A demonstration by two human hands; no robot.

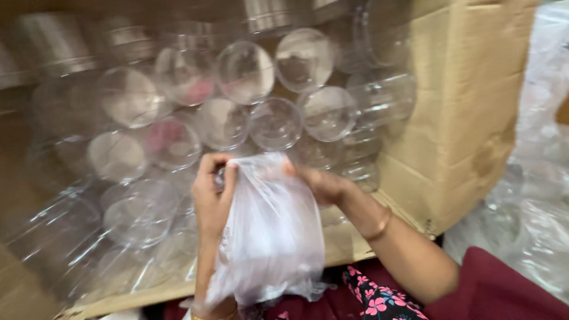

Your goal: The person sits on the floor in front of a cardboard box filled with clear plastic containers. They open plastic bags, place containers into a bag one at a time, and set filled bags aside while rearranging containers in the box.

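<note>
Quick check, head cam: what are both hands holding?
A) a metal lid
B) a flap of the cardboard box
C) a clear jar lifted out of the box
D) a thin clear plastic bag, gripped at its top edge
D: the left hand and right hand both pinch the top of a thin plastic bag that hangs in front of the cardboard box packed with clear jars.

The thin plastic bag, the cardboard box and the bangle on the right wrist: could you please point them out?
plastic bag [269, 231]: head view, middle of its film.
cardboard box [468, 112]: head view, outer side wall.
bangle [381, 226]: head view, band on the wrist.
</note>
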